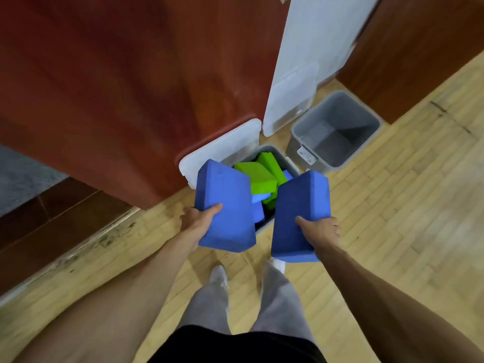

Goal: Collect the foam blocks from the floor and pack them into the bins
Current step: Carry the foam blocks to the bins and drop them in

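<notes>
Hands first: the left hand (199, 218) grips a blue block (225, 203) by its near left edge, thumb laid across the top face and the other fingers hidden beneath it. The right hand (320, 227) grips a second blue block (298, 213) the same way from its near right edge, thumb on top and knuckles curled round the side. Both blocks are off the floor, tilted, with their far ends pointing toward 12 o'clock. They lean apart like a V and do not touch.

Between and beyond them, at 12 o'clock from the hands, stands a grey bin (272, 150). It holds green blocks (255, 176) heaped at angles, with paler blue blocks (259, 197) lower down. The far ends of the held blocks overlap the bin's near rim in this view. A white lid (222, 150) leans against a red-brown panel (131, 87) at 11 o'clock from this bin.

At 2 o'clock from it, just beside it, is a second grey bin (340, 113) with nothing seen inside. Another white lid (290, 98) stands upright at 11 o'clock from that one.

Pale wood floor (392, 205) lies under everything. The person's grey-trousered legs (277, 297) and light shoes show at 6 o'clock, feet just short of the filled bin.
</notes>
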A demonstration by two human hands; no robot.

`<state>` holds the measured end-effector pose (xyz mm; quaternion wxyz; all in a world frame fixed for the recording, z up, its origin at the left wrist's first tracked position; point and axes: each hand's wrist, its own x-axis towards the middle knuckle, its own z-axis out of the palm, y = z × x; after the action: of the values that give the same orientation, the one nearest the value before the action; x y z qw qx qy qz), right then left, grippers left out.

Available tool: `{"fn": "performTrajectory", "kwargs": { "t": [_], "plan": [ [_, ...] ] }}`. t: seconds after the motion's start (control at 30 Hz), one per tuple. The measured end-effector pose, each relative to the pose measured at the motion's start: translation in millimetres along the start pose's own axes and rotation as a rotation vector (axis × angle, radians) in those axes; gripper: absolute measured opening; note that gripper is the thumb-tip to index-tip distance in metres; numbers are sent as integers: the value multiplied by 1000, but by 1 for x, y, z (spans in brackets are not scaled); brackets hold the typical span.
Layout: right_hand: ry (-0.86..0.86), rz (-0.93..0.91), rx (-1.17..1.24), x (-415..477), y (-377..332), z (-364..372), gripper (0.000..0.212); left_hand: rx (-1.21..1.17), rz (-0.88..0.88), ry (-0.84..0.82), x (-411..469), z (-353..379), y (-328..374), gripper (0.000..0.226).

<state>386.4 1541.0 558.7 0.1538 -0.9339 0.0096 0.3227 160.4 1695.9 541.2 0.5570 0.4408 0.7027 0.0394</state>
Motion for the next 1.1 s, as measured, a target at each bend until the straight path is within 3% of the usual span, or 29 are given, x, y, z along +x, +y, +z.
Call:
{"fn": "performTrajectory", "kwargs": {
  "t": [0.17,0.33,0.5,0.67,0.8,0.9,0.97,1.03,1.1],
  "plan": [
    [-55,38,-10,99,-37,27,93,42,-91,129,73,49,10,66],
    [-153,67,-113,204,-46,76,98,-28,-221,284,167,91,1,73],
    [-200,161,19,266,-28,146,105,-169,-283,197,246,129,-53,62],
    [-105,241,182,299,-18,202,125,-284,-221,60,293,154,-96,47],
    [-91,185,337,297,-15,245,111,-116,-149,8,323,170,-107,40],
    [-128,140,416,282,-3,273,99,95,-110,105,330,187,-112,42],
    [-77,59,323,279,5,281,75,135,-51,218,327,193,-112,43],
    [-62,-58,188,279,8,284,37,118,-18,267,323,189,-111,49],
    [-58,-85,148,277,6,288,27,127,61,229,320,184,-108,50]
  ]
}}
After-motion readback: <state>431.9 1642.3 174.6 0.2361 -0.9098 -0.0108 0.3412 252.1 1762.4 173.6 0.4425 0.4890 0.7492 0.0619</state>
